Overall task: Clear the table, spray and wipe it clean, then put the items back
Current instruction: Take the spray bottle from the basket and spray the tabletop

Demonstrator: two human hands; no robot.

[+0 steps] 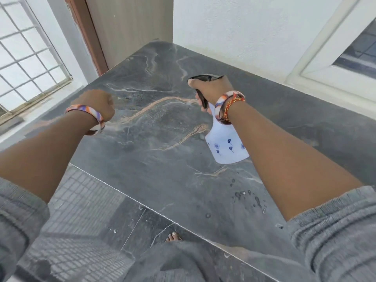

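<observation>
Broadly, the dark marbled desk (pixel 162 139) fills the middle of the view, with its far edge against a white wall (pixel 244 27) and its right side running under a window frame (pixel 335 64) that the picture cuts off. Its near right corner is hidden behind a grey sleeve (pixel 335 231). A barred window (pixel 26 53) stands to the left, and grey floor tiles (pixel 91 220) lie below the desk's near edge, where the toes of one foot (pixel 173 237) peek out.

The white spray bottle (pixel 225 143), printed with small blue flowers, hangs above the right half of the desk. Its long axis is tilted, base toward the viewer and down, black nozzle pointing away to the left. The right hand (pixel 211 90) grips its black trigger head, fingers curled round the trigger; the neck is mostly hidden by the wrist and two bangles (pixel 225 106). The left hand (pixel 99 102) hovers over the desk's left edge, closed in a fist and holding nothing visible, though its fingers face away.

Water drops (pixel 250 198) bead near the front right.
</observation>
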